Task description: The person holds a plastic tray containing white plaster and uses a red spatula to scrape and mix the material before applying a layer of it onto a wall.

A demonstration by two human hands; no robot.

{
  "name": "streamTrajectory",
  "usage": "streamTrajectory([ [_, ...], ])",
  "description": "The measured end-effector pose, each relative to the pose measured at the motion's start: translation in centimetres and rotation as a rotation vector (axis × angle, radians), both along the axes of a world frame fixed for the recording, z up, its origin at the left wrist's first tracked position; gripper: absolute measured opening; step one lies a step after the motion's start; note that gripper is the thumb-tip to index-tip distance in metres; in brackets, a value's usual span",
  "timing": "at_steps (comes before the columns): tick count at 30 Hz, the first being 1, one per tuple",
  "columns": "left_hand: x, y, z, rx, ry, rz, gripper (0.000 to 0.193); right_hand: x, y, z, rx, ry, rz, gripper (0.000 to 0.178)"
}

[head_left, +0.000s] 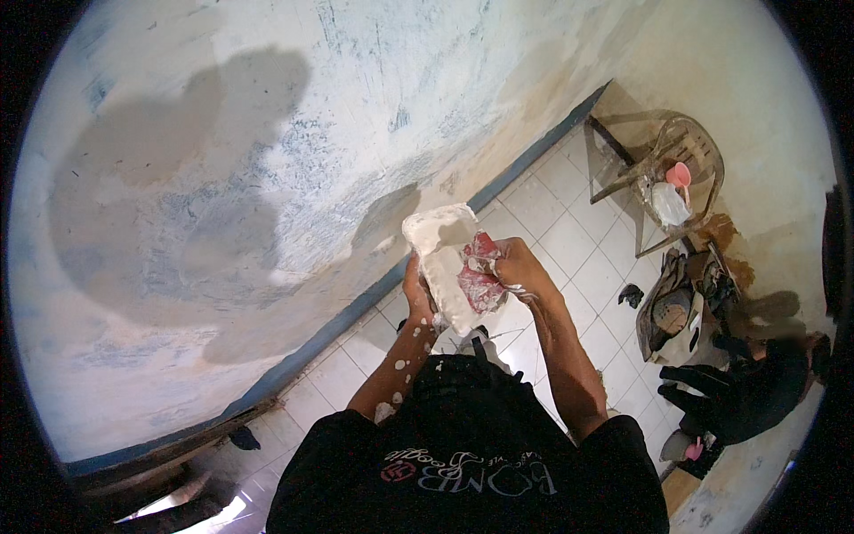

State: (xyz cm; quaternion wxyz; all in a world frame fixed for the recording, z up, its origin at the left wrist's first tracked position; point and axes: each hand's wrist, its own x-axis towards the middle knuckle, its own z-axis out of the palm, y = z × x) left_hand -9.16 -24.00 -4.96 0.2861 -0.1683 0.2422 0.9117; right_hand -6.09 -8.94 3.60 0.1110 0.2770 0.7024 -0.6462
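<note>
My left hand (pixel 418 289) grips the left side of a long, white-coated tray (pixel 438 218) that I hold in front of my body. Thick white paint or plaster coats its inside and rim. In my right hand (pixel 520 267) is a crumpled red cloth (pixel 482 276) smeared with white, bunched over the tray's right side. Its lower folds touch or overlap the tray's edge. White splashes mark both hands and my left forearm. The fingertips of my left hand are hidden by the tray.
A patchy white wall (pixel 311 178) with a blue lower strip (pixel 507 182) runs along my left. At right, a chair (pixel 703 133) carries a pink dipper (pixel 679 173) and a plastic bag (pixel 669 205). Below it are an open sack (pixel 658 311) and a person in black (pixel 756 400) crouching.
</note>
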Motion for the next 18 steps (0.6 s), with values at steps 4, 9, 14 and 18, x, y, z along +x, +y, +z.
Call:
streamTrajectory([
  [4, -0.5, 0.0, 1.4, -0.029, -0.060, 0.027, 0.055, -0.2, 0.3, 1.0, 0.022, -0.106, 0.091, 0.019],
  [9, -1.0, -0.2, 0.0, -0.046, 0.090, 0.052, 0.056, 0.5, 1.6, -1.6, -0.225, -0.093, 0.036, 0.019],
  [14, -1.1, 0.0, -0.3, 0.083, 0.008, 0.049, 0.056, 0.5, 2.2, -1.8, -0.370, -0.064, 0.035, 0.024],
  [18, -1.1, 0.2, -1.1, 0.168, -0.024, 0.045, 0.056, 0.3, 2.2, -0.7, -0.273, -0.078, 0.079, 0.025],
])
